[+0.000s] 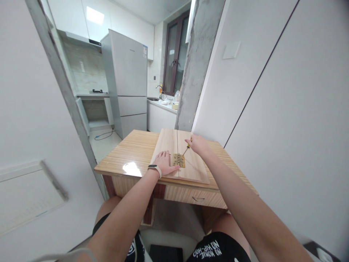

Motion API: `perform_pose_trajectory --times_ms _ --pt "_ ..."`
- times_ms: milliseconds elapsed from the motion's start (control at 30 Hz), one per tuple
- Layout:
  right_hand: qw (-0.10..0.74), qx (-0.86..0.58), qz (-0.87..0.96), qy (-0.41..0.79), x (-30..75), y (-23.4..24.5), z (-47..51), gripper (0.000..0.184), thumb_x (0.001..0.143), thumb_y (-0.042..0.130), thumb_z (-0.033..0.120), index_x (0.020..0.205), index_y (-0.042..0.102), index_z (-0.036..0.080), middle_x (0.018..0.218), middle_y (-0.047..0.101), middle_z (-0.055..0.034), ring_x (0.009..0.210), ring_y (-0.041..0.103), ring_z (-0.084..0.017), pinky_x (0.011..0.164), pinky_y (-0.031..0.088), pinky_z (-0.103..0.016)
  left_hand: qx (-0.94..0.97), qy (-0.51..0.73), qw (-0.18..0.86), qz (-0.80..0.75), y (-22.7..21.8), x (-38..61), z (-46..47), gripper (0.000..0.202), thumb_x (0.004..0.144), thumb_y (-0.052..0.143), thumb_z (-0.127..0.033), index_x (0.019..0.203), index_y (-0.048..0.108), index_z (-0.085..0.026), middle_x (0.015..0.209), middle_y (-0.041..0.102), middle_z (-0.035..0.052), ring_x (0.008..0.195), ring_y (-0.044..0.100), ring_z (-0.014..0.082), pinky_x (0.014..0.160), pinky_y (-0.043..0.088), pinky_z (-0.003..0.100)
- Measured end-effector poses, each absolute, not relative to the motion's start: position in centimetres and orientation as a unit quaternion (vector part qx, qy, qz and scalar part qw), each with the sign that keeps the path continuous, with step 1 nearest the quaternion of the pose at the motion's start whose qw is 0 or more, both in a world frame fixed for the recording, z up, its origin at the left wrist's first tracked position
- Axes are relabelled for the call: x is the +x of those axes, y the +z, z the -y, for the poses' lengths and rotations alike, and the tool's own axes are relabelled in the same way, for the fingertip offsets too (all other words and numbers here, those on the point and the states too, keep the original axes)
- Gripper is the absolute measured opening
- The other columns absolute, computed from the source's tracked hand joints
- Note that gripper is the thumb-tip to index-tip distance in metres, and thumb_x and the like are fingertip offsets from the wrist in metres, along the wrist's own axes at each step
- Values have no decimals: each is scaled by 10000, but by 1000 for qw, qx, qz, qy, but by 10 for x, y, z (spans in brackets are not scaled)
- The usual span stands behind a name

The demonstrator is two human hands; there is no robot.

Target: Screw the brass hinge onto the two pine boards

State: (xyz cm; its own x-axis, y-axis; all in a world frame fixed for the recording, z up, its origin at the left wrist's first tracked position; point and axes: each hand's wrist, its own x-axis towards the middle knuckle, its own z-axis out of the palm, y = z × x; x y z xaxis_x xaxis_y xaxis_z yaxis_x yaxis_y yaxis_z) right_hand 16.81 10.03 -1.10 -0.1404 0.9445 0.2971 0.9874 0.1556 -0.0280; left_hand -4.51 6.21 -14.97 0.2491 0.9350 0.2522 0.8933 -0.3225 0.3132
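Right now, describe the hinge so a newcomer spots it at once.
On the wooden table lie two pale boards side by side. Across their seam sits the hinge, between the left hand and the screwdriver in the right hand. It is the only shiny brass piece there.

A brass hinge [179, 160] lies open, flat across the seam of two pale boards [166, 145] set side by side on the counter [131, 153]. A yellow-handled screwdriver [187, 147] slants down onto its right leaf.

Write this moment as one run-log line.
left hand: flat on wooden boards, beside brass hinge; right hand: holding screwdriver, tip at hinge; boards: on table
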Motion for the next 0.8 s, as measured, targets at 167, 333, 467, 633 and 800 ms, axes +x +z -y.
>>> perform_pose_trajectory --times_ms 167,333,467,633,800 --pt "91 -658 743 -76 164 -3 -108 492 997 536 566 1064 745 125 1096 742 -233 1016 708 -320 835 499 -367 790 206 51 -575 -152 -44 -64 1214 750 434 -944 1591 298 -78 1596 395 245 1492 321 411 1207 232 477" --pt "56 -652 753 -67 161 0 -115 398 1026 502 411 1143 735 110 1174 730 -232 1082 701 -308 873 495 -346 794 204 53 -571 -153 -44 -65 1218 750 438 -938 1599 278 -79 1612 381 234 1494 321 401 1210 233 469" --pt "27 -636 768 -67 161 2 -117 386 1034 460 353 1154 724 98 1194 723 -227 1089 697 -291 877 482 -322 793 197 54 -573 -152 -45 -64 1236 743 403 -957 1609 261 -87 1614 388 216 1501 313 392 1213 241 464" --pt "2 -581 810 -83 163 8 -116 352 1043 449 349 1131 709 128 1205 724 -192 1104 675 -262 861 459 -293 795 197 52 -572 -154 -46 -66 1245 742 384 -964 1621 240 -96 1629 370 203 1509 299 396 1222 226 473" --pt "-10 -555 829 -70 169 9 -120 333 1043 463 387 1096 712 172 1152 746 -140 1052 684 -230 834 455 -280 796 200 46 -569 -158 -47 -68 1260 744 368 -970 1621 238 -75 1617 382 217 1496 315 397 1213 237 474"
